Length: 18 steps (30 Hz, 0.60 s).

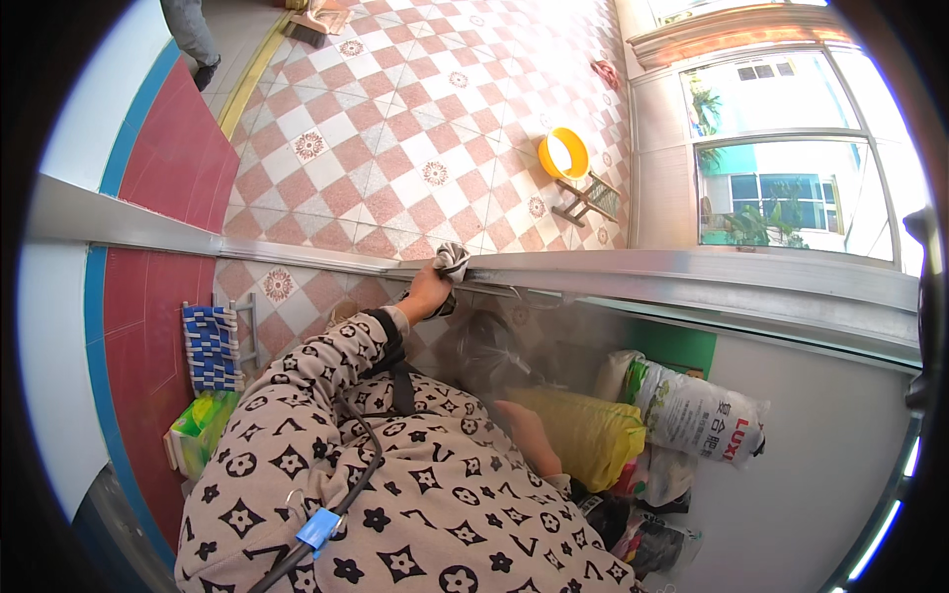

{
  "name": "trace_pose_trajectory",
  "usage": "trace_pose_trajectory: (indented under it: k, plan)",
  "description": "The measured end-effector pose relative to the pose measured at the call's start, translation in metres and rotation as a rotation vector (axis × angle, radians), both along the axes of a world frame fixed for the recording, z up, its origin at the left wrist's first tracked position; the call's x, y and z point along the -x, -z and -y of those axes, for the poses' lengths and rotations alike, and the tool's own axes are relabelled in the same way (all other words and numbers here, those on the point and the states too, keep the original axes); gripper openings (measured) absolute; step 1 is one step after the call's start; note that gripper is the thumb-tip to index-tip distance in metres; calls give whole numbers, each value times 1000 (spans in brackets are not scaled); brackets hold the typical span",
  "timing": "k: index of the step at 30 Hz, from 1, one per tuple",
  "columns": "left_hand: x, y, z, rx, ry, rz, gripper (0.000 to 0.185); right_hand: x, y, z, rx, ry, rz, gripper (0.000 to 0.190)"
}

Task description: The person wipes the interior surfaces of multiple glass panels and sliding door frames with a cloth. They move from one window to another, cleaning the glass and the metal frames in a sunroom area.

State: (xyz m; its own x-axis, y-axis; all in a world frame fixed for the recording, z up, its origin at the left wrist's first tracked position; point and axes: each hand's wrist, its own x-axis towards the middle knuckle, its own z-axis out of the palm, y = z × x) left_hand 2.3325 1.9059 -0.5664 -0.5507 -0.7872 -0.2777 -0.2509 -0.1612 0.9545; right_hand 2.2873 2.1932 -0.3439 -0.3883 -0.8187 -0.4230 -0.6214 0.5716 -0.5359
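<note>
My left hand (425,294) grips a bunched grey-and-white cloth (451,260). The cloth touches the edge of an aluminium door frame (667,273), where the track meets the glass door panel. Lower down, my right hand (523,434) is beside a yellow plastic sack (593,434); its fingers are blurred, so I cannot tell whether they hold anything. My sleeves and patterned beige top (415,489) fill the lower middle. A cable with a blue clip (319,530) runs across my chest.
White printed sacks (704,411) and other bags lie to the right. A blue-and-white woven folding stool (213,348) stands by the red tiled wall (159,304). Beyond the frame are a yellow basin (563,153), a small wooden stool (589,200) and a broom (305,33). Another person's leg (194,33) shows upper left.
</note>
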Motion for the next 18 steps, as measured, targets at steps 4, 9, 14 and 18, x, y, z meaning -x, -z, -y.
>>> trace_pose_trajectory:
  k: [4, 9, 14, 18]
  plan:
    - [-21, -79, 15, 49, 79, -87, 27, 1, 2, 7, -6, -4, 13, 32]
    - [-30, -155, 15, 6, 178, -285, 23, 2, 0, 12, -64, 34, 24, 32]
    - [-36, -208, 17, 99, 242, -391, 24, 4, -5, 10, -36, 51, 83, 32]
    - [-40, -257, -1, 179, 272, -578, 30, 8, -7, 0, -78, 68, 64, 31]
